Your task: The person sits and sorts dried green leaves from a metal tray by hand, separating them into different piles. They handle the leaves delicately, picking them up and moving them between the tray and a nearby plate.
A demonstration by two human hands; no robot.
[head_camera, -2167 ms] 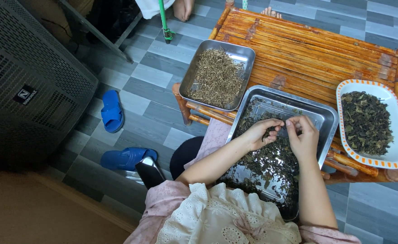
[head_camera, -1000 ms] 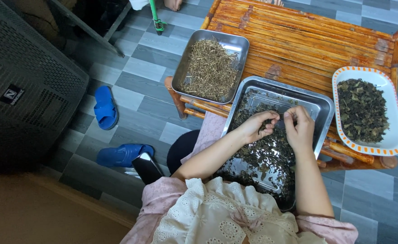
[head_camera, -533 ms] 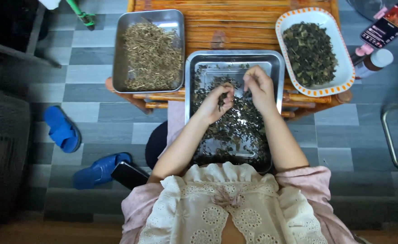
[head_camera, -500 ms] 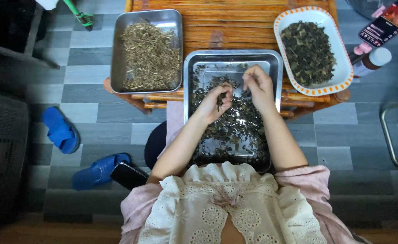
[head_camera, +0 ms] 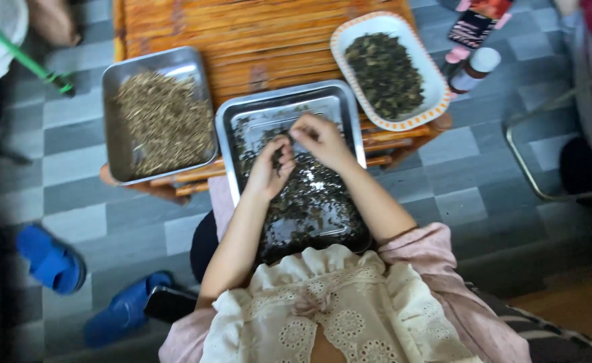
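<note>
At the far right, just off the table's corner, I see a dark flat packet (head_camera: 476, 23) with a red-orange end and pink edges, and beside it a small brown bottle (head_camera: 469, 72) with a white cap; any print on them is too blurred to read. The middle metal tray (head_camera: 232, 124) sits half on the bamboo table (head_camera: 269, 40) and half toward my lap, filled with dark dried leaves (head_camera: 309, 202). My left hand (head_camera: 269, 171) is curled, with fingertips pinched on a bit of leaf, and my right hand (head_camera: 319, 138) is just beside it, fingers drawn together on what looks like the same bit; whether the two hands touch I cannot tell. To the left a second metal tray (head_camera: 111, 81) holds pale dried stems (head_camera: 165, 121), and at the far right of the table an oval dish (head_camera: 437, 97) with an orange rim holds more dark leaves. The near end of the middle tray is hidden under my frilled cream apron (head_camera: 323, 316). At the far left, a green stick (head_camera: 20, 54) and someone's foot (head_camera: 54, 23) are cut by the frame edge, and the whole view is motion-blurred. Two blue slippers (head_camera: 54, 262) lie on the grey tiled floor (head_camera: 484, 161). Since half a second ago the view has swung, so the table now sits skewed, while my hands have stayed over the same tray.
</note>
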